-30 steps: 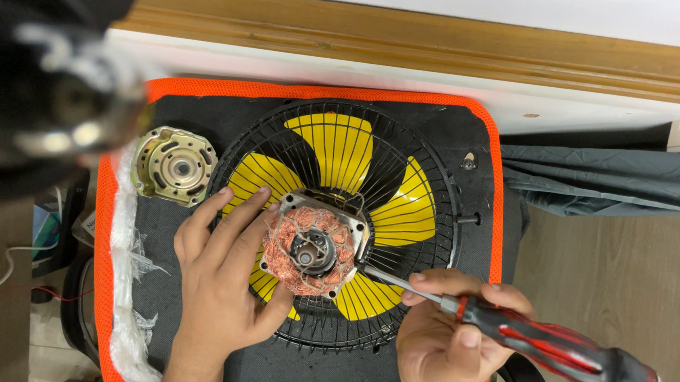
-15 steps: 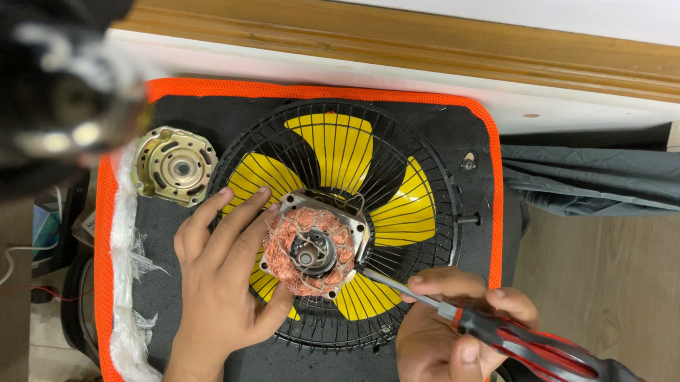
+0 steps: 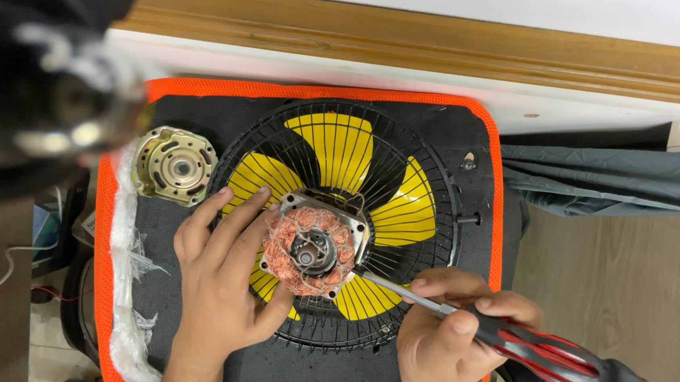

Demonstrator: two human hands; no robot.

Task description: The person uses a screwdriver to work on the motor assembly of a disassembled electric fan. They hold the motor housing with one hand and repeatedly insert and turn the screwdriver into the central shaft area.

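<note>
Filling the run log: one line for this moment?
left hand steadies copper-wound motor | right hand holds red-handled screwdriver, tip at motor | black wire fan guard, yellow blades

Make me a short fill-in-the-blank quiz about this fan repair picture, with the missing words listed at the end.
1. The right hand holds a red and black ____.
2. The left hand rests beside the motor's copper windings, on the black wire ____ of the fan.
3. The fan blades under the wire are ____ in colour.
4. The loose metal motor cover lies to the ____ of the fan.

Missing words: screwdriver; guard; yellow; left
</note>
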